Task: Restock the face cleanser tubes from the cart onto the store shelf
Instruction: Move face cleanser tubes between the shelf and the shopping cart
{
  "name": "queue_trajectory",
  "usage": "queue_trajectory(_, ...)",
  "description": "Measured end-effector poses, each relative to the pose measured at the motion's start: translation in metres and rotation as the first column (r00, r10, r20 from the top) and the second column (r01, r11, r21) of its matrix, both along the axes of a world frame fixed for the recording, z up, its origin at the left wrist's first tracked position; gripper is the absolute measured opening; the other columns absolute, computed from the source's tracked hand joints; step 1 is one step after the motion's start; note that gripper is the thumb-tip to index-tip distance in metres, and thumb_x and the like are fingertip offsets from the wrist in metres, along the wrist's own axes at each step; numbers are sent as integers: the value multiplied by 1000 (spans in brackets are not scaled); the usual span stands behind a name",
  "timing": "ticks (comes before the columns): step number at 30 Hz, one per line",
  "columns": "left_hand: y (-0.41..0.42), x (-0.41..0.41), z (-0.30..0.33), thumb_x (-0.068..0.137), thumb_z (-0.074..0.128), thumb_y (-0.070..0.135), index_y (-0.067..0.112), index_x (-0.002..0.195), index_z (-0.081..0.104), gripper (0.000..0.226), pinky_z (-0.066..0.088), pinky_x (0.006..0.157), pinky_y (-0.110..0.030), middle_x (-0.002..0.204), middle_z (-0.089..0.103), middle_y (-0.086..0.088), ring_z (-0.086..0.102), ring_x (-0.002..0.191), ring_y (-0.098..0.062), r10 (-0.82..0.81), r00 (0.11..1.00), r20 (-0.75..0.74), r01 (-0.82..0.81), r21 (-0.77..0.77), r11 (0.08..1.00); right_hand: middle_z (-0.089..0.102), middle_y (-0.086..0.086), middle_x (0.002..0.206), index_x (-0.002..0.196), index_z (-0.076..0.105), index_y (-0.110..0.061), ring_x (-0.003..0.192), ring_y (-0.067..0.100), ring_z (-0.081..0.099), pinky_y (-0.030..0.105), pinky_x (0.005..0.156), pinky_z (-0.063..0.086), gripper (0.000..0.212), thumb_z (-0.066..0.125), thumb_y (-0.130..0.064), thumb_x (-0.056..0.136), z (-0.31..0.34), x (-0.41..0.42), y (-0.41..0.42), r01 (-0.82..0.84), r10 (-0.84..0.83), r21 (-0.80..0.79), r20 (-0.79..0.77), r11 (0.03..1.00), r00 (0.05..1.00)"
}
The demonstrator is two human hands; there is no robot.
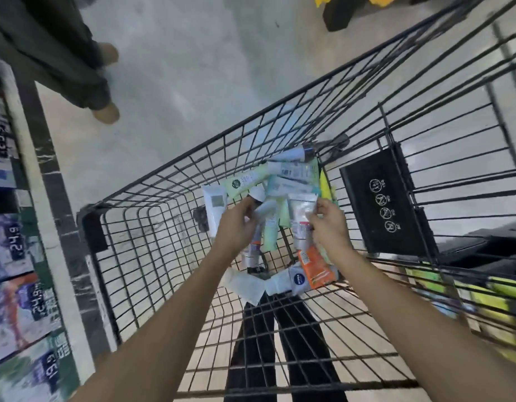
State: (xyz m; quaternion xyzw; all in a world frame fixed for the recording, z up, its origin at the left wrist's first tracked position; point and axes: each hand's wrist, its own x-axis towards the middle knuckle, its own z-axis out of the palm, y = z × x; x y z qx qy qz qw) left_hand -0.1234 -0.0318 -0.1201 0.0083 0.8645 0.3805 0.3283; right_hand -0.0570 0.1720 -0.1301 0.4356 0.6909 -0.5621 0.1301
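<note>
Both hands reaching into cart (175, 169); left hand (236, 224) curling round tube (261, 219), right hand (329, 224) pinching silver tube (301, 216). Rest of pile (291, 175) lying loose on wire floor. Risk: slick tubes slipping from grip, dropping through mesh.

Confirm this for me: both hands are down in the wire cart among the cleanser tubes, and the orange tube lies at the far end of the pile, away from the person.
One thing is off. In the head view the left hand and right hand are indeed in the wire cart among the tubes, but the orange tube lies at the near end of the pile, beside the Nivea tube, under the right wrist.
</note>
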Motion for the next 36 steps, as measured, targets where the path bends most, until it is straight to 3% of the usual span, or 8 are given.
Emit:
queue_trajectory(3,-3,5,41,98,55,10,29,101,57,19,47,61,-24,91,68,7,60,74,-11,97,994,40,-100,68,993,76,0,107,102,69,-32,99,25,72,42,84,58,30,64,-3,96,29,5,3,68,-80,-211,-48,975,996)
queue_trajectory(6,-7,14,85,94,63,18,40,100,56,24,59,71,-42,98,74,5,71,83,-20,237,967,92,-249,142,958,73,9,120,112,68,-39,97,26,73,39,77,58,28,65,-15,99,67,10,1,152,-186,-381,-53,912,981)
queue_trajectory(16,4,44,272,99,64,31,7,111,72,28,60,88,-49,97,80,-6,77,90,-25,532,770,352,-638,456,621,73,21,111,140,59,-20,78,26,73,35,62,58,47,45,-49,105,247,42,-13,1,-198,-710,-195,705,961)
queue_trajectory(21,12,69,343,100,55,52,25,128,59,39,62,68,-37,113,71,-1,76,89,-22,446,842,303,-539,481,691,72,14,122,138,60,-36,89,32,74,42,69,60,37,58,-32,101,326,78,-19,4,-337,-714,-326,700,883)
queue_trajectory(24,14,85,367,96,56,62,26,142,48,60,62,82,-55,131,63,-21,73,102,-37,353,873,336,-486,536,690,74,14,117,142,53,-31,88,42,72,49,71,60,51,68,-17,96,353,110,-16,51,-386,-643,-392,764,835)
queue_trajectory(28,13,117,392,93,60,64,20,144,43,70,52,95,-67,131,61,-31,66,109,-45,199,894,401,-412,564,716,75,8,100,125,64,-17,73,22,71,39,67,60,49,78,-13,78,393,160,-28,133,-420,-528,-472,839,775)
queue_trajectory(33,7,176,424,97,51,5,9,114,55,18,53,89,-55,99,58,-19,59,89,-33,-39,921,387,-255,677,691,70,19,114,136,56,-15,87,29,71,34,60,59,65,78,-5,75,416,234,-47,217,-563,-594,-492,774,664)
queue_trajectory(36,11,214,442,70,56,-6,2,113,55,44,54,84,-49,97,59,-19,59,90,-33,-198,930,310,-80,696,714,69,22,110,133,57,-11,82,31,70,37,65,59,68,75,0,69,426,289,-53,260,-588,-568,-530,781,611)
